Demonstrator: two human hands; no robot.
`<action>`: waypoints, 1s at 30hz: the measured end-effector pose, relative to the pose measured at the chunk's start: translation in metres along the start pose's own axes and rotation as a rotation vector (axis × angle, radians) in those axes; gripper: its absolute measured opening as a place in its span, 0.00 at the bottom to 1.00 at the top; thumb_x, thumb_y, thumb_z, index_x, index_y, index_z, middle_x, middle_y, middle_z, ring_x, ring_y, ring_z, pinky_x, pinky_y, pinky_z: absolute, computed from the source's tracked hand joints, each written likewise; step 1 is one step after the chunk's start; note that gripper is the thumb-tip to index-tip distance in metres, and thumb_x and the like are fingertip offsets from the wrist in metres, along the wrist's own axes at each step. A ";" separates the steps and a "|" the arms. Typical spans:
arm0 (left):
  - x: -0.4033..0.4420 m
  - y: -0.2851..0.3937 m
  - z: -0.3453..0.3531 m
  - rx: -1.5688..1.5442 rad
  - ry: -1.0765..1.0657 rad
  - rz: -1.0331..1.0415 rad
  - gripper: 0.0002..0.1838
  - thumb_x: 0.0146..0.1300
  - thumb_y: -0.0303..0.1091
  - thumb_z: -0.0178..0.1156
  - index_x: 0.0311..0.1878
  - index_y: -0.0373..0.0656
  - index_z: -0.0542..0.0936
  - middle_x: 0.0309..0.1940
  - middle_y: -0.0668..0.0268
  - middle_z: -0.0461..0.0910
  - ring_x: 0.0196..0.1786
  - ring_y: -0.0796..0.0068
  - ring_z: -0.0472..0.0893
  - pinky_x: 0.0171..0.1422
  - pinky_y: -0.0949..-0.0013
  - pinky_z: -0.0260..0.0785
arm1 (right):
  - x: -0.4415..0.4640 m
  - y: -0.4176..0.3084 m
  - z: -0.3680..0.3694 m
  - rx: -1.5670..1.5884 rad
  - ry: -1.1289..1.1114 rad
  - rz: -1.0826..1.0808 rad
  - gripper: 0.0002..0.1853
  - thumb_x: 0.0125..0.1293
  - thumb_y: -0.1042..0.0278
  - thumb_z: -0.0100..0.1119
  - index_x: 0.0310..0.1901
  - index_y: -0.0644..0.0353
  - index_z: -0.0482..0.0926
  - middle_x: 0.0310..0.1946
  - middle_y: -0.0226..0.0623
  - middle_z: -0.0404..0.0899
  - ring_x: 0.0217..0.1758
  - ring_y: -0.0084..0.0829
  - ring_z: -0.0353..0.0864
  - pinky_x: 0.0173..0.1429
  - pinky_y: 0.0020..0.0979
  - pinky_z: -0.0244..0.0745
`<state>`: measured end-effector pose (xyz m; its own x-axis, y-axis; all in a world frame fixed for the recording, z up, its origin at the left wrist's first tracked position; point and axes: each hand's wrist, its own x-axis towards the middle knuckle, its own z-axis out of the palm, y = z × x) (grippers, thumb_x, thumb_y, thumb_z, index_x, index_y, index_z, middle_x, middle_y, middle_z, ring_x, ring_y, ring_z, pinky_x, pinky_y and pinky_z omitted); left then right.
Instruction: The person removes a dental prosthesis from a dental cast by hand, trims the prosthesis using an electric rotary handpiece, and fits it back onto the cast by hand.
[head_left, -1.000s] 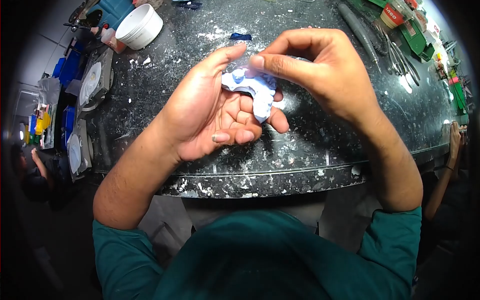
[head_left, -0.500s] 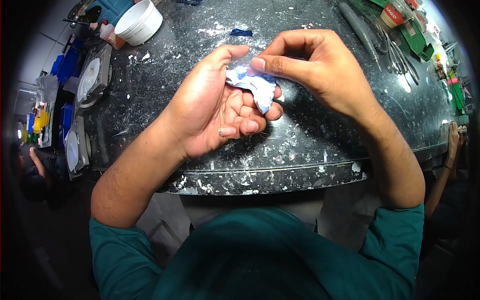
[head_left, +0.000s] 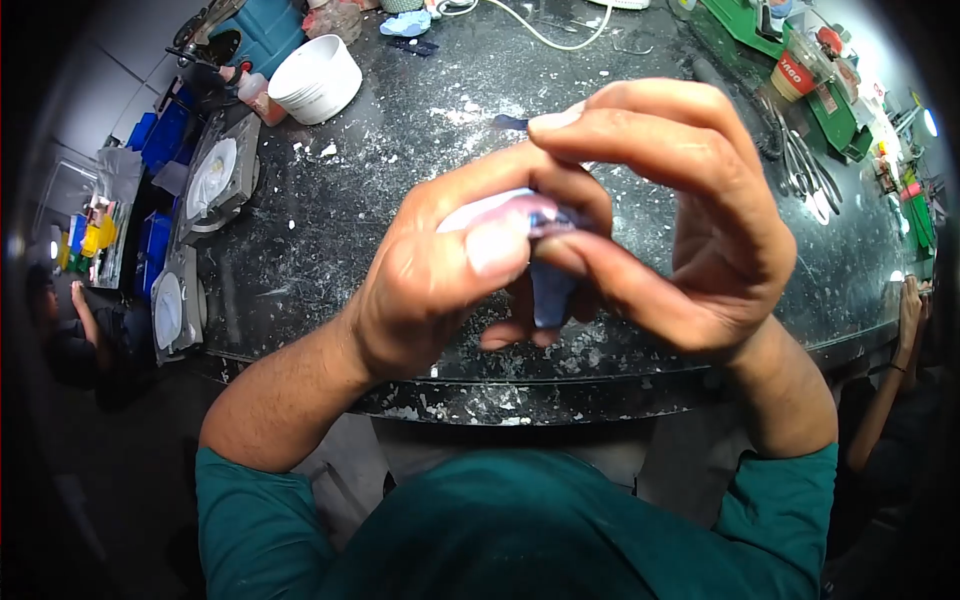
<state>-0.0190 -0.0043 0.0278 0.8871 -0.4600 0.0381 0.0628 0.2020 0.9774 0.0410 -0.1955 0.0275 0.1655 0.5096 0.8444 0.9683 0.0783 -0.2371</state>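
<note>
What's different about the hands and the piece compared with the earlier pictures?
The left hand's thumb has come down against the blue-white piece, fingers curled around its far side. The right hand has opened its pinch, index finger now raised away from its thumb. The left hand still holds the piece; the white tub remains on the bench.

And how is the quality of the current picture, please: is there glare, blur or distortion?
Head view: the table edge bows and the corners go black, likely from a wide lens; head view: bright glare by the metal tools; head view: the pale piece looks soft, its fine detail unreadable.
</note>
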 end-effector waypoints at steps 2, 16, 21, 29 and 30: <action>-0.002 0.001 0.003 0.034 0.045 -0.007 0.40 0.45 0.62 0.55 0.45 0.29 0.73 0.35 0.51 0.77 0.29 0.68 0.77 0.29 0.73 0.67 | 0.000 0.002 -0.001 0.008 -0.004 0.001 0.22 0.54 0.70 0.70 0.49 0.71 0.80 0.46 0.50 0.80 0.51 0.39 0.80 0.54 0.36 0.76; -0.001 -0.005 -0.005 -0.108 -0.074 0.106 0.41 0.52 0.51 0.58 0.65 0.32 0.70 0.51 0.57 0.78 0.57 0.67 0.75 0.67 0.65 0.61 | 0.002 -0.008 0.000 0.125 0.004 0.145 0.16 0.56 0.76 0.70 0.46 0.68 0.83 0.48 0.54 0.78 0.53 0.40 0.81 0.55 0.36 0.79; 0.000 -0.007 -0.007 -0.094 -0.078 0.113 0.41 0.51 0.50 0.58 0.66 0.32 0.70 0.51 0.58 0.77 0.57 0.68 0.75 0.67 0.65 0.62 | -0.001 -0.005 0.001 0.128 0.009 0.135 0.14 0.58 0.74 0.68 0.46 0.68 0.84 0.48 0.54 0.78 0.52 0.39 0.81 0.54 0.36 0.80; -0.003 -0.010 -0.009 -0.089 -0.057 0.083 0.40 0.52 0.49 0.59 0.65 0.32 0.70 0.52 0.59 0.77 0.54 0.71 0.75 0.63 0.67 0.64 | -0.003 -0.006 0.004 0.150 0.031 0.159 0.14 0.57 0.77 0.67 0.46 0.68 0.84 0.48 0.52 0.77 0.51 0.37 0.81 0.54 0.34 0.80; -0.004 -0.009 -0.010 -0.105 -0.058 0.065 0.40 0.52 0.49 0.59 0.65 0.31 0.70 0.52 0.58 0.77 0.53 0.72 0.76 0.62 0.68 0.65 | -0.003 -0.007 0.004 0.151 0.032 0.168 0.14 0.56 0.77 0.67 0.46 0.68 0.84 0.48 0.51 0.77 0.51 0.37 0.81 0.54 0.34 0.80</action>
<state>-0.0184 0.0039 0.0172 0.8634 -0.4913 0.1150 0.0565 0.3206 0.9455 0.0333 -0.1944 0.0250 0.3304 0.4994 0.8009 0.8880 0.1231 -0.4431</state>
